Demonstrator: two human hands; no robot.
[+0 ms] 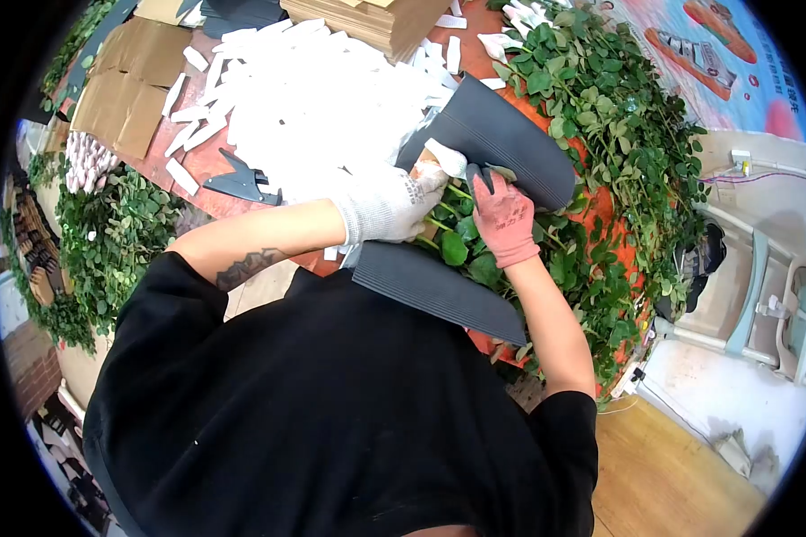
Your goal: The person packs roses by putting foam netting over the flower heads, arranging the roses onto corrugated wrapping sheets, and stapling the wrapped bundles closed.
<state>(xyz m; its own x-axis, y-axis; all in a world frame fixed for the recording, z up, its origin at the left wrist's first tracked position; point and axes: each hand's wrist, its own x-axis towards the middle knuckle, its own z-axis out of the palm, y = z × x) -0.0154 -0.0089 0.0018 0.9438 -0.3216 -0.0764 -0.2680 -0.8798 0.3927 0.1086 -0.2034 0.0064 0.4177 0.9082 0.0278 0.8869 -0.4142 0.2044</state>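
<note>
My left hand, in a whitish knit glove, is closed around rose stems and a brown cardboard edge. A rose head in a white sleeve lies between my hands, tilted to the upper left. My right hand, in a red glove with dark fingertips, is closed at the lower end of that head; its grip is partly hidden. Green rose leaves spread below my hands. A dark stitched pad stands beyond them, and a ribbed dark pad lies nearest my body.
White sleeves are heaped on the red table, with a black cutting tool beside them. Cardboard sheets are stacked behind. Leafy roses cover the right side, and more bunches stand left. A chair is far right.
</note>
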